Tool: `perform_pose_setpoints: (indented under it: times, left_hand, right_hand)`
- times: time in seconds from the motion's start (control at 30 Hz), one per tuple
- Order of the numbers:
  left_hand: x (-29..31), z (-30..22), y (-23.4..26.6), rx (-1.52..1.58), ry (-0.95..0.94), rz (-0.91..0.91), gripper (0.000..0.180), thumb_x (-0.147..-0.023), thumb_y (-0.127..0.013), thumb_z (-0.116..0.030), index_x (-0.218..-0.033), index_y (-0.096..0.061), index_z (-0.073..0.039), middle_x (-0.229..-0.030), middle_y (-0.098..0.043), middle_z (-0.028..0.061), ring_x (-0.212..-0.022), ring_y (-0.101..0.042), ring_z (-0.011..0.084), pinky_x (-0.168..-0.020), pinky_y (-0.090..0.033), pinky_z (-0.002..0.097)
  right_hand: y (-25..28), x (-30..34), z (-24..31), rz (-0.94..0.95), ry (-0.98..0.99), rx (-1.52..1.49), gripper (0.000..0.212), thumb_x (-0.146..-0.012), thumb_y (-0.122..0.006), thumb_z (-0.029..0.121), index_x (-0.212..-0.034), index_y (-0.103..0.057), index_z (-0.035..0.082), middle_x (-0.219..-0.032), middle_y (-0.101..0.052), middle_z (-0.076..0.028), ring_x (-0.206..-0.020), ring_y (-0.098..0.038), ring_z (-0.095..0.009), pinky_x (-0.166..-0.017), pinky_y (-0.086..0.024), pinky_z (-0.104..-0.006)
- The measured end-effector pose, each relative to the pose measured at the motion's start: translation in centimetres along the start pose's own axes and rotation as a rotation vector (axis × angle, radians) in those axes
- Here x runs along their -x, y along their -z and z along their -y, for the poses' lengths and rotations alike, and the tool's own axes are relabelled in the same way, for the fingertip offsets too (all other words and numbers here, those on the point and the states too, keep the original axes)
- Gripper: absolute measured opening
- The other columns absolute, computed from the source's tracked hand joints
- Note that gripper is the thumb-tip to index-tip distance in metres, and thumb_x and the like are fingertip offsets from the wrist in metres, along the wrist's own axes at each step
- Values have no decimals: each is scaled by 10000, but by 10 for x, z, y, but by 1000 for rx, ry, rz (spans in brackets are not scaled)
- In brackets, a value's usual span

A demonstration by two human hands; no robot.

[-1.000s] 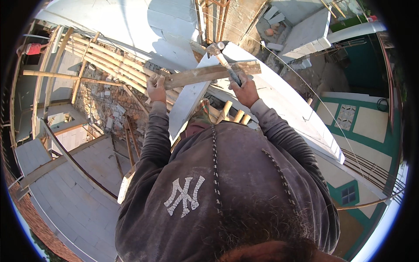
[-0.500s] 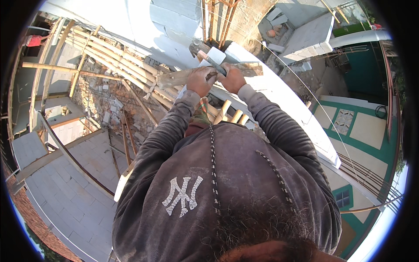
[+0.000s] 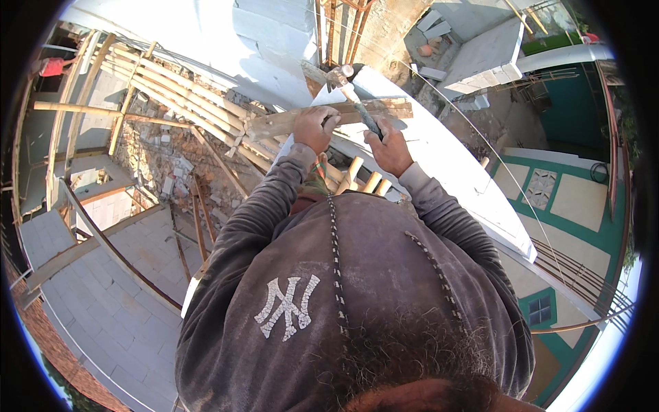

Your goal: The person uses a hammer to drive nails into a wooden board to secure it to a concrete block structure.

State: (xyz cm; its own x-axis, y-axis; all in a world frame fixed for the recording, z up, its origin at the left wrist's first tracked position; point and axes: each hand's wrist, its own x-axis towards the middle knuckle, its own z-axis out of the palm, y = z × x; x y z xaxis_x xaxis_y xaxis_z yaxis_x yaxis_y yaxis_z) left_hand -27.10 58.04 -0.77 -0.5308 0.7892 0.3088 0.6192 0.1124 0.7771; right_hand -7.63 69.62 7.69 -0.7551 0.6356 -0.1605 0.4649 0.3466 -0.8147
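My right hand (image 3: pixel 390 146) is wrapped round the grip of a claw hammer (image 3: pixel 358 103). The hammer's head points away from me, above a rough wooden board (image 3: pixel 278 125). To its left, my left hand (image 3: pixel 316 129) is closed at the board's near edge, thumb against the curled fingers. Whatever those fingers pinch is too small or hidden to make out. The board runs crosswise in front of me, its right end over the top of a white block wall (image 3: pixel 439 161). A gap separates my two hands.
Bamboo poles (image 3: pixel 185 96) stretch off to the far left, with rubble (image 3: pixel 168 154) below. Upright rusty rebar (image 3: pixel 343 34) stands just beyond the hammer. A taut string (image 3: pixel 480 134) crosses on the right. Bamboo ends (image 3: pixel 371 182) stick out close to my chest.
My right hand has moved right and nearer to me, away from my left hand. The hammer has swung with it, its head shifting right. My left hand has stayed at the board.
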Motion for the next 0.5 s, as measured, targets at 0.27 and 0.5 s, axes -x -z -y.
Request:
perform_pose_setpoints:
  times: [0.27, 0.5]
  left_hand:
    - [3, 7, -5, -48, -62, -44, 131, -908, -715, -238, -966, -749, -126, -987, -751, 84, -965, -686, 322, -898, -490, 452]
    - [2, 4, -6, -67, 11, -43, 136, -912, -704, -248, -978, -754, -140, -997, -752, 72, -979, -689, 315, -904, -489, 445]
  right_hand:
    - [12, 63, -5, -34, -35, 148, 360, -1063, -596, 303, -1251, -581, -3, -891, -697, -263, -805, -696, -443, -735, -534, -480]
    - [23, 68, 15, -53, -106, 177, 368, -1055, -616, 322, -1193, -644, -17, -897, -695, -249, -830, -707, -364, -739, -529, -452]
